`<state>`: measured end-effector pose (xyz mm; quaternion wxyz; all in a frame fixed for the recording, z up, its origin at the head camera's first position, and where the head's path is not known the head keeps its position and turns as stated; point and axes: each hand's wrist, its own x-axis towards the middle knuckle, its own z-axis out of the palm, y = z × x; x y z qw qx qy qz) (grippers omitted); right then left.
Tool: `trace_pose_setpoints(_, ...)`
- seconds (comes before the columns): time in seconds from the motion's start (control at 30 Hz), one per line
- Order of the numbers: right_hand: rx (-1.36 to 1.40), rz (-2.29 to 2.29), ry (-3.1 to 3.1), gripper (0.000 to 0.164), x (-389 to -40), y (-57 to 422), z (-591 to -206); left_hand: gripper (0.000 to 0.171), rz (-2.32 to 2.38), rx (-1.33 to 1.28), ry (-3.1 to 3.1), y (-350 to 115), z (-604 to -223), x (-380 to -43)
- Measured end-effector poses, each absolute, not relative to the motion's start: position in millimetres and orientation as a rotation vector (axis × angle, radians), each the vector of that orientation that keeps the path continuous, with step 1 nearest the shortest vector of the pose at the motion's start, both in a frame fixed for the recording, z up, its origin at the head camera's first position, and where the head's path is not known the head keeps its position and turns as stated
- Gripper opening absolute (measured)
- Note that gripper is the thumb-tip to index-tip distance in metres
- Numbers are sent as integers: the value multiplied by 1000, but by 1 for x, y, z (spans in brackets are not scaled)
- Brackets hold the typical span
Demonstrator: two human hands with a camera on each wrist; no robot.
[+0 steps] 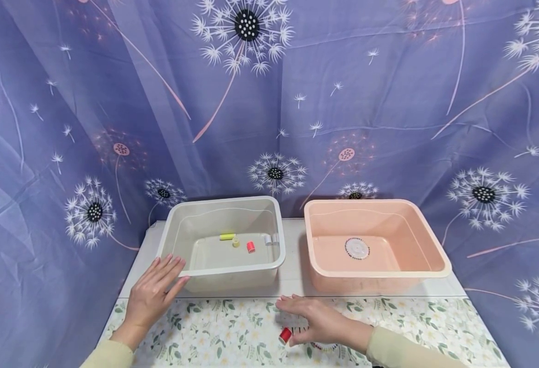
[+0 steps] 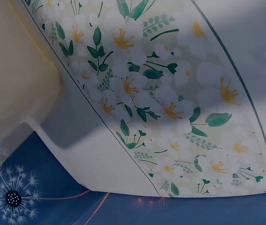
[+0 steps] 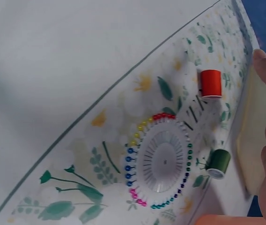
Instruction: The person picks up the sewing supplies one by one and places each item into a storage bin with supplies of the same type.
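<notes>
Red spool (image 1: pixel 285 336) lies on the patterned worktop (image 1: pixel 223 327) at the lower centre of the head view, just beside the right hand's (image 1: pixel 317 317) thumb; those fingers are extended, thumb parted, holding nothing. The right wrist view puts a pin wheel (image 3: pixel 165 154) near it. Left hand's (image 1: pixel 152 291) straight fingers grip nothing, seemingly resting on the grey bin's (image 1: pixel 232 271) rim.

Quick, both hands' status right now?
Left hand: open, fingers extended at the grey bin's near left corner, holding nothing.
Right hand: open, holding nothing; the red spool nearest it is ungripped.
</notes>
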<state>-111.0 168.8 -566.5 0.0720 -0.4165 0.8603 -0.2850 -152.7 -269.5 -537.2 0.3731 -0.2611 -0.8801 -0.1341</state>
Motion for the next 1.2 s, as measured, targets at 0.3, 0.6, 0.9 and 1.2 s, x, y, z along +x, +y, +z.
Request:
trace_pose_setpoints(0.3,-1207,-843,2556,84,-110,170,-582,72,-338,-670,-2232,-268,-536,-153)
trace_pose_setpoints(0.6,-1210,-801,2589,80,-110,168,-595,75,-335,-675,-2267,-270,-535,-152)
trace_pose_setpoints(0.9,-1256,-829,2567,75,-110,166,-602,75,-348,-671,-2286,-270,-536,-152)
trace_pose_setpoints(1.2,-1279,-851,2540,66,-109,165,-607,72,-350,-677,-2261,-268,-534,-152)
